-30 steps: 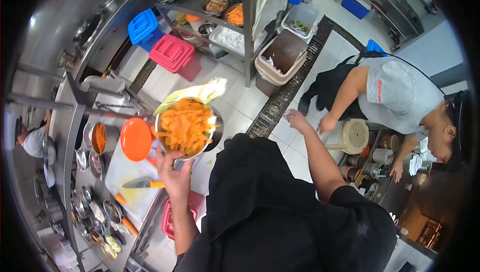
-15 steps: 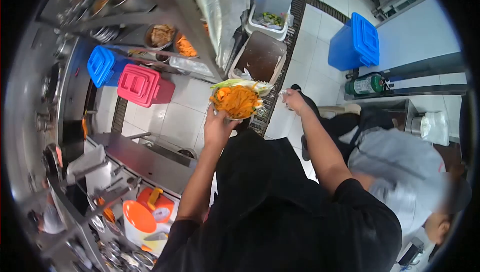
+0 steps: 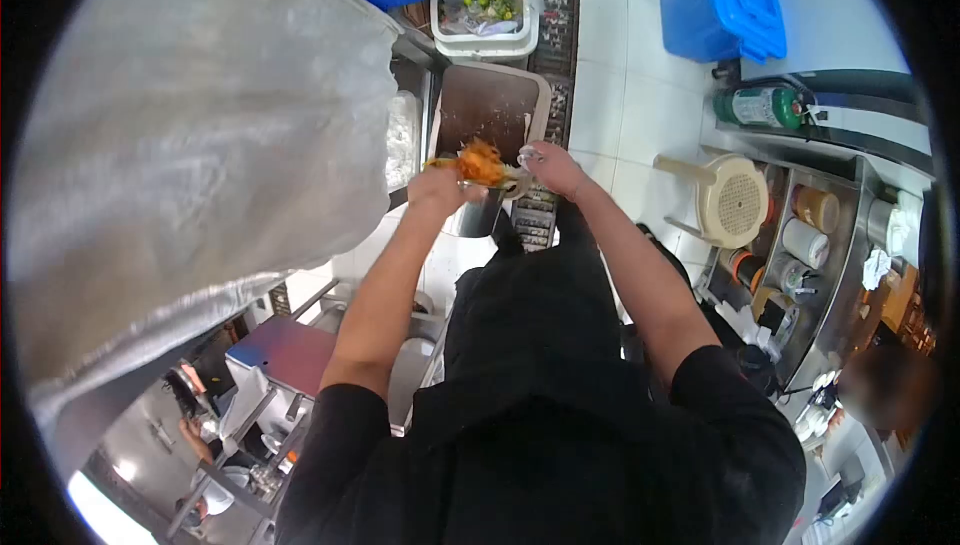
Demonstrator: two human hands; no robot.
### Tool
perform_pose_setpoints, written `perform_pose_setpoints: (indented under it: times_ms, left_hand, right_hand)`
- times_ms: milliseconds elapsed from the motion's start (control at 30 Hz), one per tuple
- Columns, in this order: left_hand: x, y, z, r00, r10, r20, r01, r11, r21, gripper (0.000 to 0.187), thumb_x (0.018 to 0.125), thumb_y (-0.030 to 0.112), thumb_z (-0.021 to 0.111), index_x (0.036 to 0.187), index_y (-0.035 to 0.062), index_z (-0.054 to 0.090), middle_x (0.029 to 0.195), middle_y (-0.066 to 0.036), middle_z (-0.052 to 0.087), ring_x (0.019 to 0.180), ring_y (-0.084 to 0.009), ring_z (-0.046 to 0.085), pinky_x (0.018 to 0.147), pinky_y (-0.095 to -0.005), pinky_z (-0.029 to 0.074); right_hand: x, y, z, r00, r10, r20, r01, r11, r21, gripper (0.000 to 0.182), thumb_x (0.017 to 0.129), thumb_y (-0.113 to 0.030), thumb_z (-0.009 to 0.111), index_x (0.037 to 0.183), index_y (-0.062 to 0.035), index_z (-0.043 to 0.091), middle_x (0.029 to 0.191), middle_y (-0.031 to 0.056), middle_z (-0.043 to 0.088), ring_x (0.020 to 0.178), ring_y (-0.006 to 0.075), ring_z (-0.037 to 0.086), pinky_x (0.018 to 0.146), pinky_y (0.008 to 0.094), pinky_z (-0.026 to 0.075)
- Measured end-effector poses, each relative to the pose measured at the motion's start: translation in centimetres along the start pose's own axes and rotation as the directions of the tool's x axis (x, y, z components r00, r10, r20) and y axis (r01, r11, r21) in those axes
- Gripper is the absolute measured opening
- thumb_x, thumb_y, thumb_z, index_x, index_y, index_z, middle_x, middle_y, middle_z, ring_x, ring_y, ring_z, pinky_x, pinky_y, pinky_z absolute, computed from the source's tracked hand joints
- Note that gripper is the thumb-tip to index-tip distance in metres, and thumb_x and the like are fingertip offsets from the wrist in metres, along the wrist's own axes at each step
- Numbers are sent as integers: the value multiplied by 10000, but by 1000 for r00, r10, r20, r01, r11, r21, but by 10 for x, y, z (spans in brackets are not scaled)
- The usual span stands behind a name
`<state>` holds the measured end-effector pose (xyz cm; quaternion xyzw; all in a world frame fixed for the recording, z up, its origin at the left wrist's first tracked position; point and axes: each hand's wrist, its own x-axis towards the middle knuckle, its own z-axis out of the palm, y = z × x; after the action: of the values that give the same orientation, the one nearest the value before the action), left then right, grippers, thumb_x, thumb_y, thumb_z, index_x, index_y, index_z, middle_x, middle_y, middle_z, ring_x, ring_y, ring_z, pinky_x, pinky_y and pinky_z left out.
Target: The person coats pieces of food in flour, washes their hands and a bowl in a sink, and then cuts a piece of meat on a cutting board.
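My left hand [image 3: 436, 191] grips the edge of a metal bowl [image 3: 472, 186], which is tilted over the near end of a bin with a brown inside [image 3: 543, 105]. Orange vegetable peelings [image 3: 481, 159] are at the bowl's mouth, blurred by motion, with pale leafy scraps beside them. Close to the bowl's right side, my right hand [image 3: 556, 171] is closed around a small crumpled white thing [image 3: 529, 154], whose kind I cannot make out. Most of the bowl is hidden by my left hand and the scraps.
A white bin [image 3: 487, 49] with green and yellow scraps stands beyond the brown one. A drain grate [image 3: 558, 55] runs alongside. At right are a blue lidded bin [image 3: 700, 20], a green cylinder [image 3: 760, 106] and a beige stool [image 3: 738, 201]. Clear sheeting [image 3: 200, 105] hangs at left.
I have moved forward to the bin. The bowl has gone from level to tilted over it, and my right hand has come close to the bowl.
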<state>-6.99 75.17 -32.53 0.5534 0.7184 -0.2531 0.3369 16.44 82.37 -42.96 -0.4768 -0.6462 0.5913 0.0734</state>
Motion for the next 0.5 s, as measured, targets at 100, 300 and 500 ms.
perform_pose_setpoints:
  times_ms: [100, 300, 500]
  left_hand:
    - [35, 6, -23, 996, 37, 82, -41, 998, 57, 837, 778, 802, 627, 1217, 95, 711, 1213, -123, 714, 1138, -283, 678, 932, -427, 541]
    - [86, 25, -65, 957, 39, 287, -89, 983, 164, 837, 716, 815, 670, 1163, 110, 740, 1137, -134, 729, 1102, -309, 680, 928, -423, 537]
    - [105, 22, -68, 880, 125, 459, -216, 965, 150, 836, 731, 834, 647, 974, 39, 743, 966, -183, 724, 970, -349, 689, 857, -464, 530]
  right_hand:
    - [15, 15, 2, 995, -6, 99, 15, 996, -88, 400, 940, -320, 614, 1195, -13, 633, 1152, 236, 689, 1074, 409, 652, 946, 458, 510]
    - [22, 0, 0, 975, 56, 215, -13, 981, -194, 430, 986, -298, 571, 1313, -19, 589, 1307, 207, 621, 1195, 394, 588, 1013, 466, 475]
    - [66, -19, 10, 944, -90, 317, 149, 975, -167, 518, 945, -316, 614, 1392, -61, 548, 1399, 182, 570, 1276, 361, 551, 1059, 447, 462]
